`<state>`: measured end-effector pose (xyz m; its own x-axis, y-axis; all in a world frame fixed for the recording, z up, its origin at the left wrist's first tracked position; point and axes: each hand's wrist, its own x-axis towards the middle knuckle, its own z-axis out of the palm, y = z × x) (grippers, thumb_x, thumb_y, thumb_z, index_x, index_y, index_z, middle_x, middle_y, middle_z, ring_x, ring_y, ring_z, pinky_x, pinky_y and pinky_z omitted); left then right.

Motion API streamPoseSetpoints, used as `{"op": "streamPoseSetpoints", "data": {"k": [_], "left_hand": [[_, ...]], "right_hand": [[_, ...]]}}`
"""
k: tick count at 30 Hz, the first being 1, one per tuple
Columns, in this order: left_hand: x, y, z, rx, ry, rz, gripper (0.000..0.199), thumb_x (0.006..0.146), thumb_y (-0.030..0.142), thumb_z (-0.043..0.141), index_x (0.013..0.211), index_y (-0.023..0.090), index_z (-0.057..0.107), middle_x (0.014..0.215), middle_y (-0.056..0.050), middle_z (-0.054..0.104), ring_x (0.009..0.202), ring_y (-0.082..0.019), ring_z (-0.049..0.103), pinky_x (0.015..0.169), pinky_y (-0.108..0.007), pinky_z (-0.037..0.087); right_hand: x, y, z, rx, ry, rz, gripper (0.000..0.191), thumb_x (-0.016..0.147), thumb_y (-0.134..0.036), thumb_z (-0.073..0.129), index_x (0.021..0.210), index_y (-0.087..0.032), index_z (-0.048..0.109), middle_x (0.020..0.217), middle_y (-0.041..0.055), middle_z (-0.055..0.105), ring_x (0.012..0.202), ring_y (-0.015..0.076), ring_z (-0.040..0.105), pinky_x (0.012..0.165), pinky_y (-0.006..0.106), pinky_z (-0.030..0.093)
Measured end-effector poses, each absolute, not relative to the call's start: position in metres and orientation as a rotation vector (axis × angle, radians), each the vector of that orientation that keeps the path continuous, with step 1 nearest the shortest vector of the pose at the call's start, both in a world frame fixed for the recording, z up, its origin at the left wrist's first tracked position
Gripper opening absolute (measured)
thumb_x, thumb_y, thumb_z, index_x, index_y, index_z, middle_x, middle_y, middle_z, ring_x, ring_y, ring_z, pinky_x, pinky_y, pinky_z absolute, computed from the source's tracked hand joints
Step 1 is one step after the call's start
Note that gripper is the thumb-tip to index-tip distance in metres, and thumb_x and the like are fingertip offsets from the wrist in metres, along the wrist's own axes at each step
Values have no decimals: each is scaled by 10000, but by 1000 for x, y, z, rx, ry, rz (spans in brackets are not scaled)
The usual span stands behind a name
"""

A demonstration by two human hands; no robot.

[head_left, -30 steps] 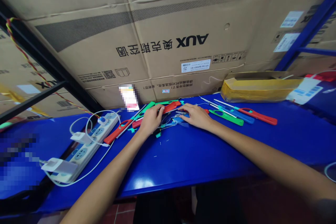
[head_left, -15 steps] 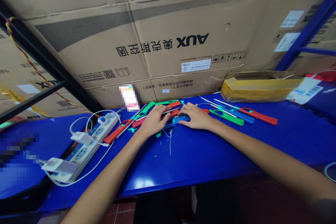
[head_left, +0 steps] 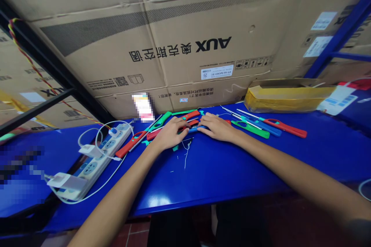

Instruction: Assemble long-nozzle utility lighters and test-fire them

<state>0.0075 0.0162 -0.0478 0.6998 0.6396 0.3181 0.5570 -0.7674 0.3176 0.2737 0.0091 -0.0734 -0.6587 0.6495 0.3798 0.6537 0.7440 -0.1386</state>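
Note:
My left hand (head_left: 171, 134) and my right hand (head_left: 217, 129) lie close together at the middle of the blue table, curled over a blue utility lighter (head_left: 197, 128). Most of that lighter is hidden by my fingers. A red lighter (head_left: 188, 124) lies partly under my left fingers. Just below the hands are a thin bent wire (head_left: 187, 152) and a small teal plastic piece (head_left: 175, 148). To the left lie a red lighter (head_left: 130, 144) and a green lighter (head_left: 159, 121). To the right lie a green lighter (head_left: 251, 129), a blue lighter (head_left: 261, 127) and a red lighter (head_left: 285, 128).
A white power strip (head_left: 98, 158) with plugged-in chargers and cables lies at the table's left. A yellow-taped cardboard box (head_left: 286, 98) stands at the back right. Large AUX cartons (head_left: 203, 46) form the back, with a blue shelf upright (head_left: 342, 34) at right.
My hands have drawn closer together over the blue lighter, which has moved slightly away from me. The loose parts seen between my hands earlier are now covered or gone.

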Motion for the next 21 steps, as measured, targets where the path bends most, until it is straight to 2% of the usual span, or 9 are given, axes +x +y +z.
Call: {"op": "streamPoseSetpoints", "data": {"k": [4, 9, 12, 14, 17, 19, 21], "left_hand": [[7, 18, -52, 2726, 984, 621, 246, 977, 275, 646, 1192, 201, 740, 1216, -89, 752, 1159, -297, 661, 1072, -473, 501], [6, 22, -57, 2755, 963, 626, 173, 1018, 287, 618, 1124, 223, 738, 1161, -89, 746, 1122, -298, 665, 1029, -466, 521], [7, 19, -54, 2785, 985, 650, 212, 1069, 307, 553, 1183, 218, 707, 1135, -95, 749, 1072, -290, 668, 974, -445, 535], [9, 16, -53, 2794, 1001, 705, 233, 1088, 320, 528, 1217, 210, 687, 1139, -101, 748, 1058, -281, 670, 960, -429, 542], [12, 14, -56, 2789, 976, 790, 237, 1097, 334, 532, 1234, 206, 677, 1179, -104, 753, 1072, -273, 678, 981, -428, 545], [13, 14, -59, 2779, 937, 821, 245, 1104, 338, 526, 1257, 213, 672, 1209, -105, 756, 1097, -275, 689, 1001, -437, 547], [15, 14, -63, 2767, 901, 824, 259, 1111, 346, 517, 1282, 219, 665, 1226, -110, 754, 1129, -276, 700, 1006, -432, 556]], "right_hand": [[273, 13, -75, -1027, -2495, 96, 316, 1130, -333, 503, 1019, -202, 769, 1014, 103, 744, 958, 256, 644, 948, 436, 501], [276, 15, -72, -1106, -2433, 277, 379, 1132, -362, 476, 952, -196, 764, 984, 87, 761, 920, 233, 695, 850, 368, 502], [278, 12, -67, -1113, -2369, 364, 309, 1096, -428, 553, 1034, -231, 782, 1060, 63, 802, 966, 236, 730, 889, 373, 520], [278, 9, -64, -1133, -2342, 300, 270, 1037, -472, 654, 1142, -258, 782, 1171, 61, 811, 1064, 264, 741, 950, 402, 529], [272, 0, -61, -1191, -2370, 29, 350, 997, -500, 709, 1216, -234, 774, 1243, 107, 801, 1127, 328, 731, 1000, 472, 522], [266, -5, -60, -1225, -2404, -95, 382, 1005, -517, 691, 1215, -209, 775, 1202, 129, 809, 1080, 347, 740, 962, 487, 533], [260, -9, -61, -1316, -2388, -130, 389, 1029, -539, 642, 1183, -210, 782, 1102, 122, 826, 983, 339, 758, 851, 460, 551]]}}
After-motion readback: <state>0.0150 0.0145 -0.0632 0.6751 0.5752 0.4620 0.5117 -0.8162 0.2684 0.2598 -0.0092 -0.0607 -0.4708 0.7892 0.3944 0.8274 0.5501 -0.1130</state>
